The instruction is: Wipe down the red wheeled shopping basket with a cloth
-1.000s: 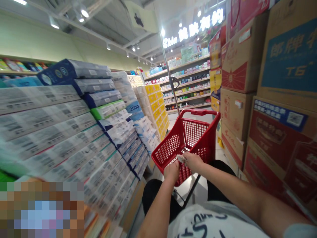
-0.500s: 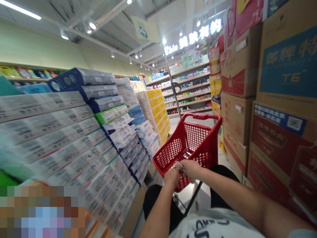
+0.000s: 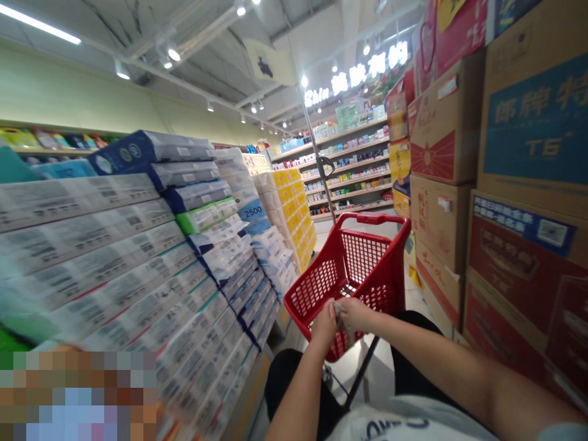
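Note:
My left hand and my right hand meet at the near rim of a red plastic shopping cart basket. Between them is a small crumpled greyish cloth, partly hidden by the fingers, and both hands are closed on it. Part of the cloth hangs below my right hand, in front of the basket's near side. Perforated walls and a raised red handle show on the basket. A dark metal frame runs below it, between my knees.
Stacked white paper packs line the left side, with yellow-sided packs further on. Cardboard cartons rise close on the right. A slanted pole stands beyond the cart, before stocked shelves. A blurred-out area covers the lower left.
My left hand has turned and risen slightly against my right hand. The cloth, bunched above the fingers before, now hangs lower between them. The cart has barely shifted in view.

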